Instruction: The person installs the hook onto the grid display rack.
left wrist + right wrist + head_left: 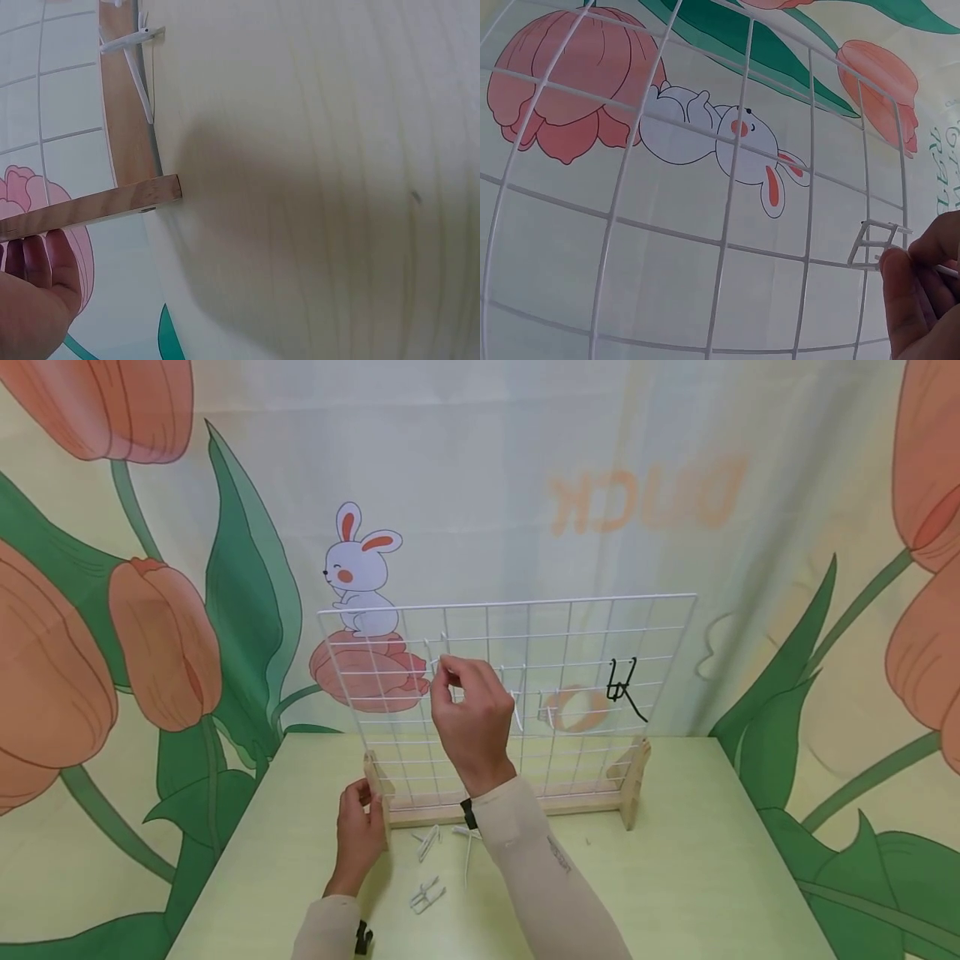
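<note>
A white wire grid panel (525,602) stands upright in a wooden stand (630,793). My right hand (474,714) is at the panel's upper left, pinching a small white wire hook (870,244) between thumb and fingers. In the right wrist view the hook's frame overlaps the grid wires close to the panel's edge. Low on the left, my left hand (360,831) holds the stand's left upright (375,777). The left wrist view shows its fingertips against the wooden foot (97,208); the thumb is hidden there.
Several loose white hooks (427,896) lie on the table (690,877) before the stand. A black hook (619,689) hangs at the panel's right, white hooks (547,714) nearer its middle. A printed curtain (480,468) hangs behind.
</note>
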Demonstrator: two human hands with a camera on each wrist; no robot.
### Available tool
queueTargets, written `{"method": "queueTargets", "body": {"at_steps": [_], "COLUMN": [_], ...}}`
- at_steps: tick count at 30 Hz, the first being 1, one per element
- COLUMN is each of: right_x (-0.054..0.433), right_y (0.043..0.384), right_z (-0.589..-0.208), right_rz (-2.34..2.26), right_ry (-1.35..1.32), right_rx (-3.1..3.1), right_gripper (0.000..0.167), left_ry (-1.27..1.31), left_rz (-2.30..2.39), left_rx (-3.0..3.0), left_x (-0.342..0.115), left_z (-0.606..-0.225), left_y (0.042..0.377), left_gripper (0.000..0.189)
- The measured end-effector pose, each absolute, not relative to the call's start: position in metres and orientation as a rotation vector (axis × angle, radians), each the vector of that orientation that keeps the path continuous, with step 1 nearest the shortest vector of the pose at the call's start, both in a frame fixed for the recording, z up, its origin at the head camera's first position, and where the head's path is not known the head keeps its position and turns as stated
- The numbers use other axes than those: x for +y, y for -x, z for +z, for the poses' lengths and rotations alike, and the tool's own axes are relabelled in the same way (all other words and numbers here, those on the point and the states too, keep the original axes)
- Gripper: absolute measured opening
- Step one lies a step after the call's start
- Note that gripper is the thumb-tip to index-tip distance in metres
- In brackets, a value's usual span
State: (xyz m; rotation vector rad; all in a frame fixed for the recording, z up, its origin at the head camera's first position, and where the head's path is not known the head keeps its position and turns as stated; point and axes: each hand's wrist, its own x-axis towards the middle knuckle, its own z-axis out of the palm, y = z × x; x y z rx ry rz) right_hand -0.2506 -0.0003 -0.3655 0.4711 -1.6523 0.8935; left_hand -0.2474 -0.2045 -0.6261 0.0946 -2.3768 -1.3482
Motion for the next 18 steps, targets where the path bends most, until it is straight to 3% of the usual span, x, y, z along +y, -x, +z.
{"method": "queueTargets", "body": {"at_steps": [18], "right_x": [-0.018], "right_y": [0.264], "right_z": [-0.370], "right_rz": [0.836], "right_ry": [-0.416], "right_rx": [-1.624], "right_gripper": [0.009], "left_ry": [-0.078], "left_rz": [-1.343], "left_rx": [-2.386], "left_x": [-0.207], "left_z": [-0.628], "left_y": [0.247], "left_gripper": [0.034]}}
